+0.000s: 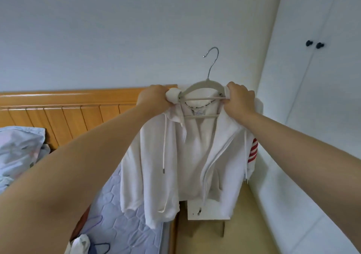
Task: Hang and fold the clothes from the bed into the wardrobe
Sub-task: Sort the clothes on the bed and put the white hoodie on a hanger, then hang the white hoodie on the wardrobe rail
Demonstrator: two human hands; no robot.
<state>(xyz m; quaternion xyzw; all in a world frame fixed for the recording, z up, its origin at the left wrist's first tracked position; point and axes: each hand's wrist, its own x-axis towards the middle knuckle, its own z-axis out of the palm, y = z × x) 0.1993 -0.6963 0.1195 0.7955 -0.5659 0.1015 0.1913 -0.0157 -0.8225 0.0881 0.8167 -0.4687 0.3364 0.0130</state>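
Observation:
A white zip hoodie (175,165) with red stripes on one sleeve hangs open on a pale hanger (203,86) with a metal hook, held up in front of the wall. My left hand (154,97) grips the hoodie's left shoulder bunched over the hanger's end. My right hand (239,99) grips the right shoulder fabric at the other end of the hanger. The white wardrobe (312,97) stands at the right, its doors shut, with two dark knobs (314,44). The bed (125,214) lies below at the left.
A wooden headboard (68,107) runs along the wall. A patterned pillow or quilt (19,150) lies at the left. More clothing (80,244) and a dark hanger (101,247) lie on the mattress near the bottom. A small white bedside table (209,210) stands between bed and wardrobe.

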